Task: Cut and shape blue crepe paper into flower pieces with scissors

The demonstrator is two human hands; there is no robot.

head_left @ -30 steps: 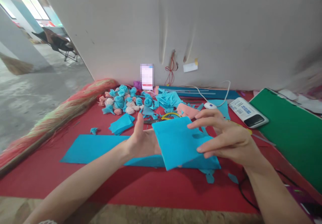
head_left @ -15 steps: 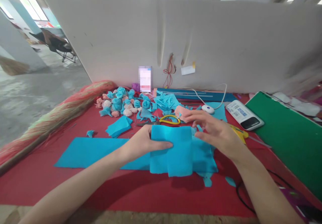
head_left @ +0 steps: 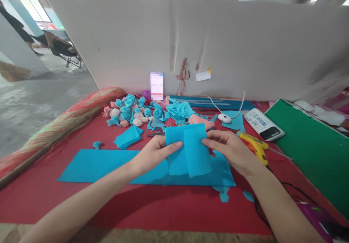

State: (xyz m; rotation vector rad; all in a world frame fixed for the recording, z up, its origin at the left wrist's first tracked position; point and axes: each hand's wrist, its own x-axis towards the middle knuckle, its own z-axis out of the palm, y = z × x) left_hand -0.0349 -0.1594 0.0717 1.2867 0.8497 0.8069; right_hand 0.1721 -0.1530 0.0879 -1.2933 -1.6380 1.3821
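A folded piece of blue crepe paper [head_left: 188, 154] is held up in front of me. My left hand [head_left: 155, 152] is closed on its left side, thumb flat on the front. The thumb and fingers of my right hand [head_left: 226, 144] pinch its right edge. Below lies a long blue crepe paper strip [head_left: 100, 164], flat on the red tabletop [head_left: 131, 210]. A small stack of cut blue paper pieces [head_left: 128, 136] rests beyond the strip, on the left. The scissors behind the held paper are mostly hidden.
Blue, pink and white paper roses [head_left: 127, 112] are heaped at the back left. At the right are a yellow glue gun [head_left: 255, 146], a white device [head_left: 264, 124] and a green board [head_left: 308, 152]. A phone [head_left: 156, 86] leans against the white panel [head_left: 122, 43].
My right hand has come in from the right and taken the paper's right edge. The paper has risen slightly and tilted. A dark figure has appeared at the far left.
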